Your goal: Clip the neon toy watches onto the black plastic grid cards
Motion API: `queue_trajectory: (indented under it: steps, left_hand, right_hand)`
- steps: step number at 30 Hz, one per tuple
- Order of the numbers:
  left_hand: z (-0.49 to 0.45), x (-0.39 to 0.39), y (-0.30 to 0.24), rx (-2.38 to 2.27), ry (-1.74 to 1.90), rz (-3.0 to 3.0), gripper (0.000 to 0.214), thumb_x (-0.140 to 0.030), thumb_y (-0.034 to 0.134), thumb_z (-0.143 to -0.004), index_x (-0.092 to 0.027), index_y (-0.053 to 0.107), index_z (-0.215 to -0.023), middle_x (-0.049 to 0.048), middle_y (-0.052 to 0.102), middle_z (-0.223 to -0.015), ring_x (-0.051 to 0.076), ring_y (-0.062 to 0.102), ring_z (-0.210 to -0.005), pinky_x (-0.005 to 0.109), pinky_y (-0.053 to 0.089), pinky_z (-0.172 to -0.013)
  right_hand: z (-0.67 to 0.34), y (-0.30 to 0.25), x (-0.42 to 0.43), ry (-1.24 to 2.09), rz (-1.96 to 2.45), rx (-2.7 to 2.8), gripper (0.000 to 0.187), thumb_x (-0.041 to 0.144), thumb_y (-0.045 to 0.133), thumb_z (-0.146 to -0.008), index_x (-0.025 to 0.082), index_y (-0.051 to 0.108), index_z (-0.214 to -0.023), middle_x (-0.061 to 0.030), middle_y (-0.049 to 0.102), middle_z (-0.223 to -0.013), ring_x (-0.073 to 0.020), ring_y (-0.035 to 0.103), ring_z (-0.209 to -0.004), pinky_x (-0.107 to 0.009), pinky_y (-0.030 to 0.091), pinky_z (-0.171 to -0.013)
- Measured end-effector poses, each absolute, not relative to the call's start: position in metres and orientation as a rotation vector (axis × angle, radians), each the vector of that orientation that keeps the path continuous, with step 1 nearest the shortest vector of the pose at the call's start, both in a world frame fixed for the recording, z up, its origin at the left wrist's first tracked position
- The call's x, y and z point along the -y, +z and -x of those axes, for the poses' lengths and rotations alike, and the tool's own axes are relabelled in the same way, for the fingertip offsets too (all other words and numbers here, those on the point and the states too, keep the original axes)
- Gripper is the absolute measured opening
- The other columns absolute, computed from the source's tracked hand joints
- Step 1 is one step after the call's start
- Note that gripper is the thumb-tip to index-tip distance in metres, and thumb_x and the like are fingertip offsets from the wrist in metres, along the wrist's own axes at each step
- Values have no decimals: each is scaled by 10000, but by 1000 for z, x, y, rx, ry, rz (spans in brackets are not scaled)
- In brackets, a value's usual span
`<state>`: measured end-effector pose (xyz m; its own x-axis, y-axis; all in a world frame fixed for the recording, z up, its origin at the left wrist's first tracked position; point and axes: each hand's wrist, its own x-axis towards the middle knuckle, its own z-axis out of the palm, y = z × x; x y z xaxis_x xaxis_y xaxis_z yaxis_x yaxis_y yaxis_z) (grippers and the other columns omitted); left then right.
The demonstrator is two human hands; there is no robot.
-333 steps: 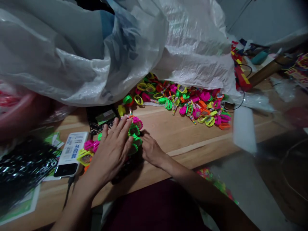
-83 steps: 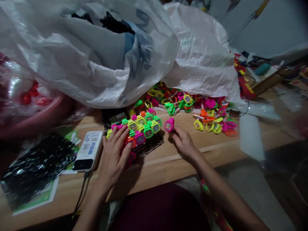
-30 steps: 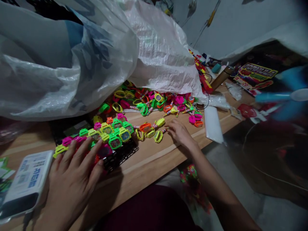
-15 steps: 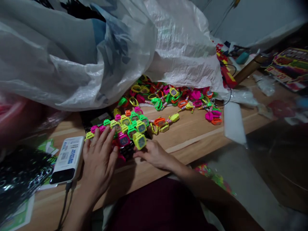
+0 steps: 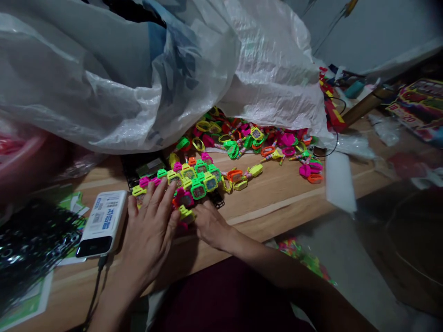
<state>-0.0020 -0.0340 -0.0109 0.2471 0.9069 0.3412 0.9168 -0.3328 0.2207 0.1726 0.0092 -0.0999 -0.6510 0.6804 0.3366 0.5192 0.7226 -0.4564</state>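
Many toy watches: rowed on black grid, judged well along; bare mesh at right end.
Left hand: spread over rows.
Right hand: curled beside yellow watch; pinch hidden, cannot tell.
Loose pile: on counter, unplaced.

Far right: "20" readable on dark printed packaging, rest blurred. Left: white device, blue print, illegible. Far-left sack: dark lettering, creased, unreadable.
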Motion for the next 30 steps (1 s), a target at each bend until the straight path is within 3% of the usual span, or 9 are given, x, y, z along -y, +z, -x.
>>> queue_trajectory:
  steps: [3,6,10,13,17,20,23,27,30]
  left_hand:
    - [1,26,-2,1699,-564,2474,615,-509,219,-1065,-289,178,-1638,149,229,-1716,364,240,-1579,693,143,-1243]
    - [-4,14,-1,1621,-530,2397,707,-591,184,-1038,-197,268,-1619,187,209,-1714,427,178,-1581,728,176,-1212]
    - [-9,4,-7,1692,-488,2376,694,-517,168,-1045,-119,380,-1573,206,332,-1664,445,226,-1563,709,256,-1192]
    - [-9,3,-7,1762,-462,2395,713,-506,186,-1029,-76,411,-1551,213,377,-1640,434,279,-1547,669,279,-1209]
    - [-8,3,-6,1759,-489,2397,713,-507,185,-1019,-98,381,-1569,189,364,-1654,417,316,-1537,663,288,-1215]
    - [-4,3,-6,1749,-461,2429,715,-488,175,-1012,-85,366,-1571,211,340,-1659,411,309,-1542,666,274,-1223]
    - [-1,4,-7,1778,-435,2441,705,-468,175,-1008,-88,360,-1573,225,319,-1663,405,286,-1552,675,269,-1226]
    - [-1,7,-6,1804,-472,2425,676,-493,229,-1000,-162,358,-1575,185,352,-1659,402,303,-1545,687,281,-1222]
    - [-3,10,-4,1762,-482,2460,665,-509,241,-1013,-175,332,-1581,193,323,-1670,426,281,-1550,724,260,-1212]
  right_hand:
    - [-166,-97,-9,410,976,2506,232,61,545,-909,169,661,-1078,-108,650,-1037,-272,520,-1029,-392,469,-932]
    - [-183,-89,-14,459,883,2545,128,87,606,-917,153,689,-989,-95,670,-1023,-241,556,-1004,-346,475,-941]
    - [-251,-67,-23,612,897,2263,154,169,545,-1033,158,697,-1017,-55,689,-980,-164,629,-920,-261,491,-854]
    - [-305,-54,-39,477,1192,1990,169,187,546,-1032,189,712,-1001,-42,679,-928,-173,630,-865,-279,484,-809]
    - [-337,-54,-70,212,1362,2047,223,145,560,-996,201,736,-1121,-88,620,-1041,-220,581,-977,-321,476,-843]
    - [-340,-60,-80,144,1418,2106,192,144,599,-970,189,760,-1065,-87,568,-1030,-224,544,-960,-317,467,-806]
    - [-347,-64,-68,149,1380,2036,246,127,569,-974,199,762,-1111,-75,545,-993,-213,534,-919,-300,454,-756]
    - [-365,-68,-34,238,1351,2137,367,66,483,-986,214,734,-1208,-76,606,-971,-221,551,-932,-326,454,-812]
    - [-372,-69,-16,317,1445,2159,323,111,475,-1013,211,717,-1202,-82,648,-973,-231,575,-965,-345,459,-854]
